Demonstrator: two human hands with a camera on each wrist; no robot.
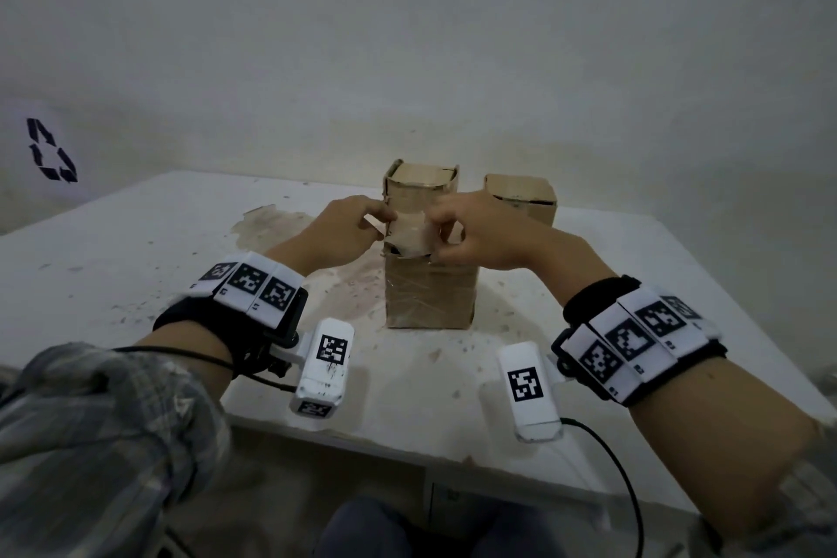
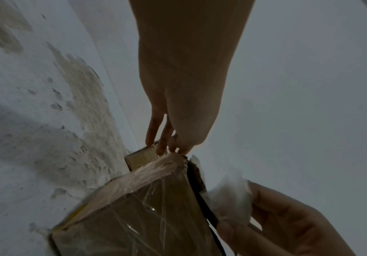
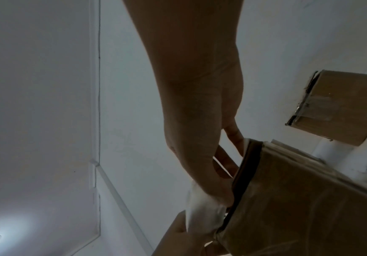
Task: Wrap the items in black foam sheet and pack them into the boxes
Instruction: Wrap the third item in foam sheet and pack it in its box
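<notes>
— Three cardboard boxes on the white, stained worktop?

— Yes. Nearest stands the tall box, wrapped in clear tape, upright in the middle. Behind it stands a second box, and a third box sits back to the right.

— And the hands?

— Both are at the tall box's top. The left hand pinches the edge of a crumpled flap from the left; the right hand pinches the same flap from the right, fingers curled.

— Any black foam?

— A dark strip shows along the box's top rim, under the flap; what it is, I cannot tell.
</notes>
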